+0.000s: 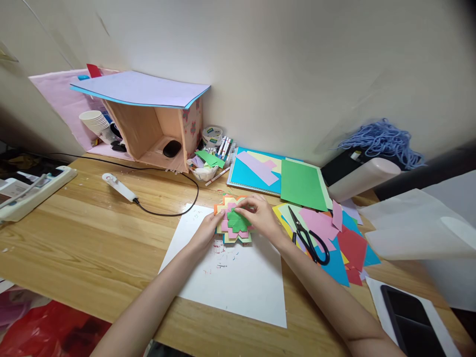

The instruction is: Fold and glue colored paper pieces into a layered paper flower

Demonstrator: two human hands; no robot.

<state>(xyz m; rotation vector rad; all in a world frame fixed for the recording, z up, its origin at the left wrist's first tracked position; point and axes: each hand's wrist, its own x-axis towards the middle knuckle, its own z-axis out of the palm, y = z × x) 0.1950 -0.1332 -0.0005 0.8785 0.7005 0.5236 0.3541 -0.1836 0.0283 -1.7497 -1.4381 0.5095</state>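
A layered paper flower (232,235) in orange, yellow, pink and other colours is held just over a marked white sheet (238,292). My left hand (205,229) grips its left edge, thumb on top. On top of the flower lies a small green paper shape (238,222). The fingers of my right hand (259,214) are pinched at the upper part of this green piece, and the fingertips partly cover it. Whether the green piece is stuck down, I cannot tell.
Black-handled scissors (308,238) lie on coloured paper scraps (353,248) to the right. Behind are a stack of coloured sheets (303,183) and a small scrap basket (205,172). A corded white tool (119,187) lies left; a phone (411,317) rests front right.
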